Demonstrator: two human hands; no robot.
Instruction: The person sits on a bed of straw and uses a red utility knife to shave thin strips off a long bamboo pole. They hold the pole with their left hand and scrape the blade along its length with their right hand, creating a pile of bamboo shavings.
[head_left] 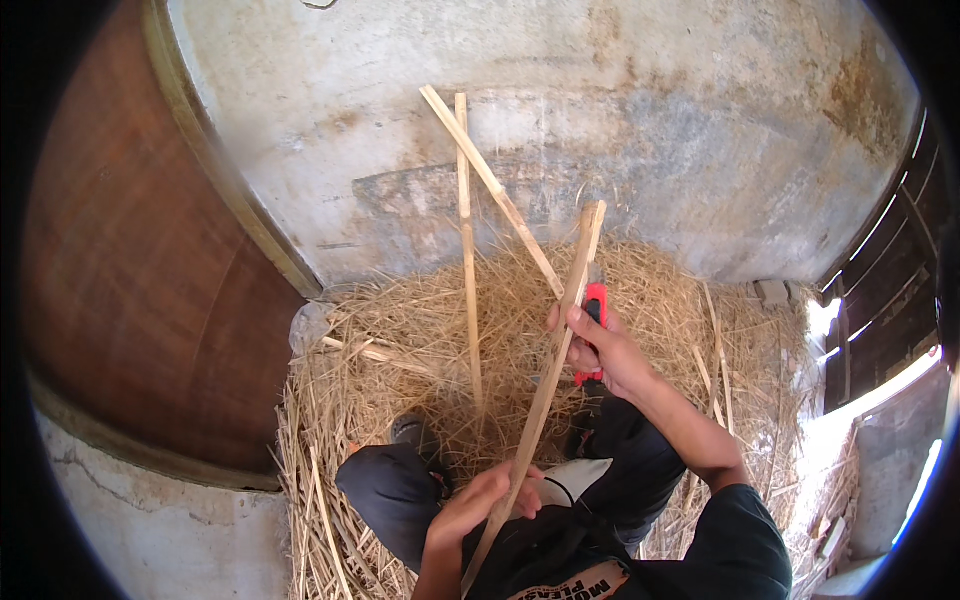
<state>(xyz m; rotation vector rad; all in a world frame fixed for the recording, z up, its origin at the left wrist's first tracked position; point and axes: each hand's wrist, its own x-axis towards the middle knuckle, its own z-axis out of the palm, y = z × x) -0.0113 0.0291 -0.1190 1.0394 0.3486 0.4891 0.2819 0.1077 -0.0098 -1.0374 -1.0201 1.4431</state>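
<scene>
Straw (380,325) underfoot | right hand (612,352) grips bamboo strip (537,420), red utility knife (596,295) | left hand (488,503) seemingly clasps lower length | likely light, stiff; hold mid-strip

Shirt (690,578): black, short-sleeved
Right sleeve (745,535): plain black, ending near the elbow
Chest print (582,584): pale orange patch bearing dark lettering
Trousers (385,500): dark navy
Footwear (411,432): dark grey, partly hidden
Left hand (488,497) and right hand (608,352): bare

Daylight glaring white through gaps in dark slatted wall (890,295) at right; straw (655,290) softly lit, brown door (150,250) dimmer; fisheye bending edges, corners black.
</scene>
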